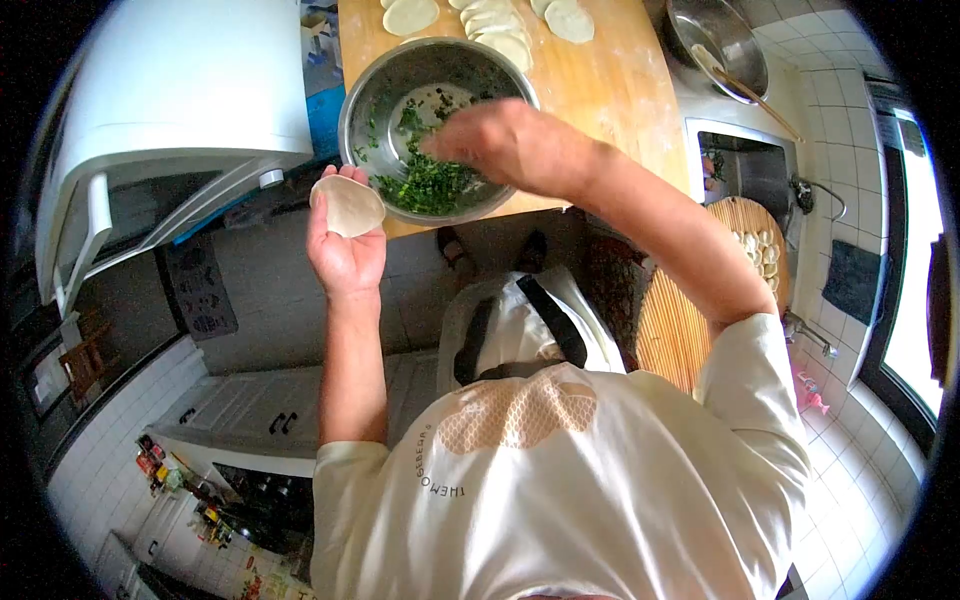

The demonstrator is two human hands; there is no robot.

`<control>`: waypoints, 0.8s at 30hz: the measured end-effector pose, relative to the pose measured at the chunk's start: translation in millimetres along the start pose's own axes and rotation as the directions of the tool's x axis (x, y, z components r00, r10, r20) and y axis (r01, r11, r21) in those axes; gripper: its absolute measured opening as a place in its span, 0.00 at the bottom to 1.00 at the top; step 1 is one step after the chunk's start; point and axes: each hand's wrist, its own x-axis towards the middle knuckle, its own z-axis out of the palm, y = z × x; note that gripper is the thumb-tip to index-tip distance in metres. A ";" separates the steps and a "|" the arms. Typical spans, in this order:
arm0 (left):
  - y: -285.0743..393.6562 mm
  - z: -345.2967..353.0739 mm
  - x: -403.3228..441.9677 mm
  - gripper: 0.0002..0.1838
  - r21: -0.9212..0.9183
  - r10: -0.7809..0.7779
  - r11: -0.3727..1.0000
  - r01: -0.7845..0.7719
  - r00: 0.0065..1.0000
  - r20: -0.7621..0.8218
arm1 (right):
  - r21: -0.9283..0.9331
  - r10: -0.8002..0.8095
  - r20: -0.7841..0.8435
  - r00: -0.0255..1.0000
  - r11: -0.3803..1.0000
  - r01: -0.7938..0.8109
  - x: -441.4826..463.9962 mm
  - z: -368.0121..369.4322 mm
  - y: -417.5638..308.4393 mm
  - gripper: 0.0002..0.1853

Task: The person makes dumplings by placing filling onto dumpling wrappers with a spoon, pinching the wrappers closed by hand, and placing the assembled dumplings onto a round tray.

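My left hand (pixel 346 262) is palm up, to the left of the bowl, with a round dumpling wrapper (pixel 350 206) resting across its palm and fingers. In front of me a large metal bowl (pixel 373 100) stands near the edge of the wooden table and contains chopped green filling (pixel 432 188). My right hand (pixel 495 145) reaches in from the right, over the bowl's inside. Its fingers point down toward the greens, blurred and partly hidden by the hand itself. Whether they hold anything does not show.
More dough wrappers (pixel 497 25) lie on the wooden table (pixel 610 100) beyond the bowl. At right are a steel pan (pixel 715 35), a sink (pixel 755 180) and a round woven tray (pixel 672 325) bearing several small dumplings (pixel 768 256). A white appliance (pixel 190 80) stands at left.
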 end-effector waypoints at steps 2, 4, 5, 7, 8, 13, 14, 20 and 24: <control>-0.3 -2.6 1.0 0.20 -0.026 -0.006 1.000 0.006 1.000 0.019 | -0.004 0.082 -0.265 0.961 0.996 -0.087 16.8 -6.6 -1.9 0.13; 0.8 -2.2 1.5 0.20 -0.033 -0.010 0.999 0.012 0.999 0.051 | 0.028 0.039 -0.319 0.947 0.999 -0.032 17.2 14.4 6.5 0.14; 1.6 -0.1 1.0 0.20 -0.032 -0.007 0.999 0.009 0.999 0.053 | 0.117 0.043 -0.159 0.986 0.993 -0.025 13.2 24.8 6.0 0.13; 1.9 5.8 -2.0 0.20 0.033 0.004 0.999 -0.003 1.000 -0.031 | 0.160 0.081 0.134 0.988 0.982 -0.102 5.9 12.0 -7.2 0.11; 1.8 4.3 -2.2 0.20 0.033 0.006 0.999 -0.005 0.999 -0.037 | 0.164 0.077 0.137 0.988 0.981 -0.100 3.0 10.7 -4.0 0.11; -0.1 -1.1 -0.6 0.19 -0.034 -0.007 0.999 0.008 1.000 0.029 | 0.114 0.026 -0.191 0.981 0.993 -0.004 12.1 11.4 8.2 0.09; 1.0 -0.5 0.8 0.19 -0.033 -0.004 0.999 0.005 1.000 0.031 | 0.146 -0.004 -0.140 0.990 0.989 0.024 13.6 14.4 6.8 0.09; -0.9 -2.1 -0.1 0.18 -0.071 -0.023 0.997 0.031 0.993 0.112 | 0.224 0.009 -0.159 0.987 0.974 0.027 -0.8 -4.0 -14.4 0.09; 4.3 -1.8 0.8 0.18 -0.103 -0.039 0.994 0.047 0.996 0.081 | 0.205 -0.140 -0.156 0.978 0.964 0.171 -0.2 9.8 -11.4 0.12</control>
